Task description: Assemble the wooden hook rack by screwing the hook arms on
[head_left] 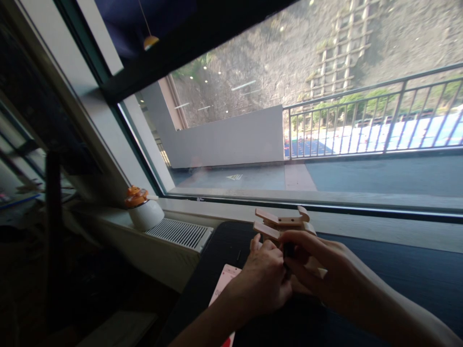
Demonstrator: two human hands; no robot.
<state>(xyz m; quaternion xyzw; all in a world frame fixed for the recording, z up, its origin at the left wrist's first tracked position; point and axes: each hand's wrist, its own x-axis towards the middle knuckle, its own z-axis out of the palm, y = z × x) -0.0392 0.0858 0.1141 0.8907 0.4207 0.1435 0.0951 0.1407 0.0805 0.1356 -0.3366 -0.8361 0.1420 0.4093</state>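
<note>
A pale wooden assembly [289,221] with two angled arms and curled ends is over the dark table, just beyond my hands. Dark holes show in its far arm. My left hand [265,277] is closed against the near side of the wood, its fingers partly hidden behind its back. With thumb and fingers pinched together, my right hand [321,262] grips a small dark piece [288,249] right beside the left fingers. What kind of piece it is does not show. More of the wood lies beneath the right hand, mostly covered.
A phone [228,273] with a lit pinkish screen lies on the black table [379,260], partly under my left forearm. To the left, a white dome-shaped object with an orange top [146,212] stands by a white vent grille [183,233]. A large window borders the table's far side.
</note>
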